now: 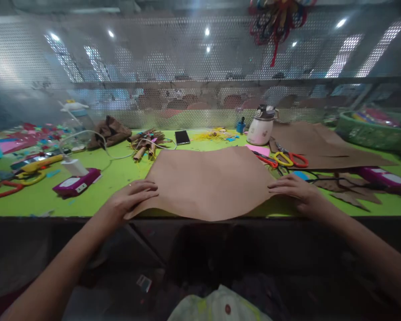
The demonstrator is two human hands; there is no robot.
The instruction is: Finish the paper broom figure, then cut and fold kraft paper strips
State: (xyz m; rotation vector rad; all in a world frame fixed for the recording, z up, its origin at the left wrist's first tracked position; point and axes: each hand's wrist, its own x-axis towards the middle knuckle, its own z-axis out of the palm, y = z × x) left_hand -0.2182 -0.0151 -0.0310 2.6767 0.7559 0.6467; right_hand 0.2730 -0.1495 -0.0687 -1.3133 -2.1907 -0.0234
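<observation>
A sheet of brown paper [210, 178] spans the table's front edge, its near border sagging a little in the middle. My left hand [132, 195] grips its left side, fingers on top and the thumb hidden beneath. On the right side, my right hand [292, 189] holds the same sheet, fingertips over the edge. Just beyond the right hand lie scissors with yellow and red handles [287, 159]. A purple power strip [76, 182] with a white charger [74, 167] plugged in rests left of my left hand.
On the green table [113, 178] are a phone [182, 137], rolled brown paper pieces [149, 145], a white flask [261, 127] and more brown paper [314, 142]. A green basket [377, 131] stands far right. Orange-handled scissors [5, 189] lie far left. Perforated metal [194, 58] rises behind.
</observation>
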